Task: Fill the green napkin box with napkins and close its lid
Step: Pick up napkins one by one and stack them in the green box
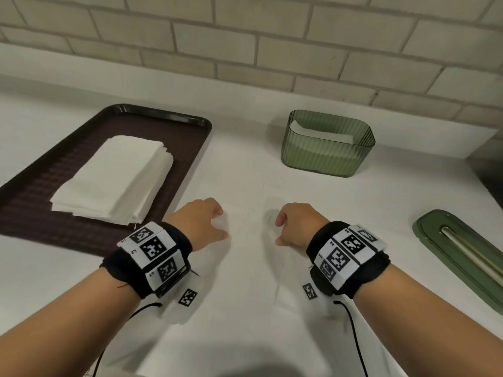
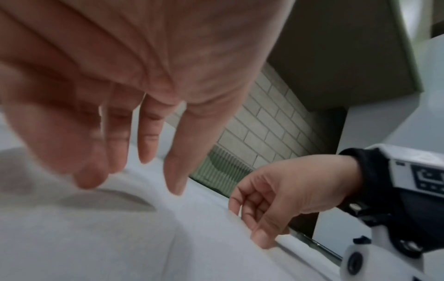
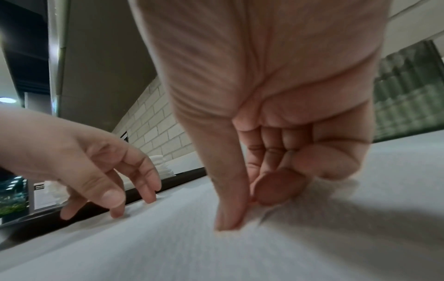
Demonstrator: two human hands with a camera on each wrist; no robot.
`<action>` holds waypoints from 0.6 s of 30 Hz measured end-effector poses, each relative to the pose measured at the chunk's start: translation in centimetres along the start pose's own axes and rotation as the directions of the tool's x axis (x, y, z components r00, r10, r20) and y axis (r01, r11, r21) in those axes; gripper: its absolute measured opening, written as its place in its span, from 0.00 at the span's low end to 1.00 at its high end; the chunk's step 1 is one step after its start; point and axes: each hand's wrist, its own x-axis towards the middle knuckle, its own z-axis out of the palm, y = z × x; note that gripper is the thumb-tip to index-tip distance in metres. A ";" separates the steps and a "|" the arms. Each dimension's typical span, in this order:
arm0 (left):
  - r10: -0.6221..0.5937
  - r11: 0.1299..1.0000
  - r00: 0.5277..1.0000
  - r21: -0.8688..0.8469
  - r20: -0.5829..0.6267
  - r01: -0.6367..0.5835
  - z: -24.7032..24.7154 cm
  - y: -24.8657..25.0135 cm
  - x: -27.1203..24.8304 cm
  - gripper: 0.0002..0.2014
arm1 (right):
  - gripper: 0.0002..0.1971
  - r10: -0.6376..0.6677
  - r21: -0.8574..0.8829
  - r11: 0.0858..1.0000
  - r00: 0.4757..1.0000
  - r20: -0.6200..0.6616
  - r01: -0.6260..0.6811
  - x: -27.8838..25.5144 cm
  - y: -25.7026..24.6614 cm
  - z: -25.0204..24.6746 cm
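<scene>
The ribbed green napkin box (image 1: 326, 151) stands open at the back right with white napkins inside. Its green lid (image 1: 460, 257) lies flat at the far right. A stack of white napkins (image 1: 114, 178) sits on a dark tray (image 1: 40, 221) at the left. One white napkin (image 1: 250, 268) lies spread on the table in front of me. My left hand (image 1: 221, 224) rests its straight fingers (image 2: 175, 171) on it. My right hand (image 1: 281, 231) has curled fingers, and thumb and fingertip (image 3: 273, 188) pinch the napkin's cloth.
A tiled brick wall (image 1: 245, 50) runs along the back of the white table (image 1: 245, 110). A dark edge shows at the far right (image 1: 490, 170). Square printed markers (image 1: 187, 296) lie on the table under my wrists.
</scene>
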 end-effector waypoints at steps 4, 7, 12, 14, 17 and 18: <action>-0.076 0.997 0.997 -0.003 0.009 0.076 -0.2 0.3 0.5 0.27 | 0.19 0.010 -0.008 1.000 1.000 0.026 -0.010 0.2 0.0 -0.2; -0.123 0.992 0.992 0.031 0.030 0.122 -0.1 0.4 0.9 0.28 | 0.17 0.023 -0.042 0.999 0.999 0.045 -0.021 0.4 -0.1 -0.1; -0.136 0.990 0.990 0.040 0.033 0.135 0.1 0.6 1.4 0.22 | 0.14 -0.002 0.055 0.998 1.000 0.023 0.001 0.6 0.1 0.1; -0.118 0.993 0.993 0.011 0.002 0.118 0.2 0.4 1.7 0.15 | 0.18 0.020 0.136 0.990 1.000 0.018 -0.023 0.8 0.3 0.3; -0.124 0.991 0.990 -0.051 -0.067 0.121 0.1 0.4 1.6 0.05 | 0.19 0.026 0.185 0.982 0.998 0.050 -0.035 0.8 0.8 0.3; -0.123 0.991 0.989 -0.063 -0.082 0.118 0.0 0.5 1.5 0.04 | 0.18 0.011 0.183 0.983 0.998 0.061 -0.022 0.7 0.9 0.2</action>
